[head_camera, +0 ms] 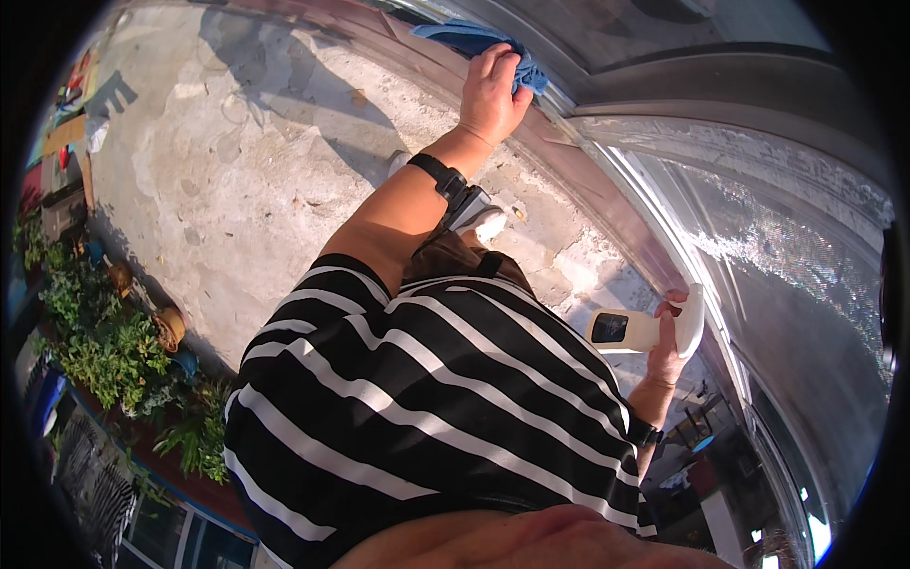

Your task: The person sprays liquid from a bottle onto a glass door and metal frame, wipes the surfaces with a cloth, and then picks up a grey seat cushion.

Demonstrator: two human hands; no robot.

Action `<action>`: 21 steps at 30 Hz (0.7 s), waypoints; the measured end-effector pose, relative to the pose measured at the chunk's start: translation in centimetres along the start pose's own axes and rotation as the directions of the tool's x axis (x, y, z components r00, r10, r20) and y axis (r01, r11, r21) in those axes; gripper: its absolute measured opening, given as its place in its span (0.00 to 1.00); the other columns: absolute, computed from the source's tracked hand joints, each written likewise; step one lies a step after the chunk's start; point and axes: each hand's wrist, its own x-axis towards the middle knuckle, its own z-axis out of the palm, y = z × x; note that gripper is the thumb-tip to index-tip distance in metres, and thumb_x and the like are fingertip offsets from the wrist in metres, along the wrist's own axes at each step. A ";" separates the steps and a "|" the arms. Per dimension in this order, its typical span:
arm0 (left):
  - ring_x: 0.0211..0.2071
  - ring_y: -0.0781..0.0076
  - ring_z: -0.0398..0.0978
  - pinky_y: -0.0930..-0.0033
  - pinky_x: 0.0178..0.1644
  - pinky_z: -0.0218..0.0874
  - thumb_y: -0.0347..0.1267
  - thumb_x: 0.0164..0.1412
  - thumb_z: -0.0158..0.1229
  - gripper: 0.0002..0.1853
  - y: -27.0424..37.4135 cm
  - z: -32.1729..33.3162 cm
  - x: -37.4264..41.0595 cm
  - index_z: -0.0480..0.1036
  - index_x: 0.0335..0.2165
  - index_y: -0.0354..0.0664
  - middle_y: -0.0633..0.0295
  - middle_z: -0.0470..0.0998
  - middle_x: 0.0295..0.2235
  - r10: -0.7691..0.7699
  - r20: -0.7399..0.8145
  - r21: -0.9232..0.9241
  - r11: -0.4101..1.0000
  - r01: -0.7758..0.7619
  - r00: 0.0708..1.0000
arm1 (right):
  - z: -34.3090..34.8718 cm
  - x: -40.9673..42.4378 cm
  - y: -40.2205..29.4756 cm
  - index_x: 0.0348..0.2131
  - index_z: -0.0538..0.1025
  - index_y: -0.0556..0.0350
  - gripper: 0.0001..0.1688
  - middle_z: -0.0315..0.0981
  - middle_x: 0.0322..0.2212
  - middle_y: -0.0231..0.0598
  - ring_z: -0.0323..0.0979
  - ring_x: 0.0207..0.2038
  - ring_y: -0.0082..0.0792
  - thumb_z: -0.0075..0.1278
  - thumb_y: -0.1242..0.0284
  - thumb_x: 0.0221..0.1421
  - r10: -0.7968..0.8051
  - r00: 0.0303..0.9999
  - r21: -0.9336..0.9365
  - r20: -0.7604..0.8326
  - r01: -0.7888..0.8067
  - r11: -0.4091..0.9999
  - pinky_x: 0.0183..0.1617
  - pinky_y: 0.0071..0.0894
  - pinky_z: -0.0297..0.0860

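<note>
My left hand (492, 96) is closed around a bunched blue cloth (462, 34) at the top of the view. The cloth rests against the metal frame of a window (561, 96), close to its lower edge. Lower down on the right, my right hand (667, 348) grips a cream spray bottle (643, 331) with a white trigger head (693, 320). The bottle lies sideways in the picture, its dark label toward my striped shirt. Beside the trigger head runs the bright window track (700, 284).
A mesh screen panel (789, 277) glints in the sun on the right. Cracked concrete (234, 142) spreads out to the left. Green potted plants (106, 341) and a terracotta pot (169, 328) line the far left. A stool (693, 427) stands at lower right.
</note>
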 end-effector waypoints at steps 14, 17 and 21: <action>0.40 0.48 0.68 0.54 0.45 0.62 0.25 0.43 0.58 0.20 -9.3 -2.8 0.9 0.68 0.39 0.35 0.51 0.71 0.40 -0.114 -0.254 0.165 0.974 0.159 0.961 | -0.7 0.5 0.4 0.39 0.69 0.61 0.16 0.65 0.36 0.40 0.62 0.29 0.24 0.46 0.82 0.46 -0.018 1.000 0.058 0.011 0.017 0.998 0.37 0.23 0.61; 0.39 0.47 0.68 0.54 0.43 0.63 0.26 0.43 0.59 0.20 -6.3 -2.1 2.3 0.69 0.39 0.33 0.48 0.71 0.37 -0.060 -0.259 0.067 0.995 0.080 0.964 | -1.0 0.7 1.1 0.39 0.69 0.61 0.17 0.65 0.36 0.40 0.62 0.29 0.24 0.46 0.82 0.46 0.012 1.000 0.023 0.022 -0.012 1.000 0.37 0.23 0.61; 0.39 0.51 0.69 0.57 0.41 0.66 0.27 0.43 0.59 0.20 -1.2 -0.7 -0.7 0.69 0.39 0.37 0.52 0.71 0.37 0.018 0.100 -0.134 0.991 -0.004 0.995 | 0.4 0.8 0.0 0.39 0.69 0.61 0.17 0.66 0.36 0.40 0.63 0.29 0.24 0.46 0.82 0.46 0.010 1.000 0.077 0.005 -0.010 0.997 0.37 0.24 0.62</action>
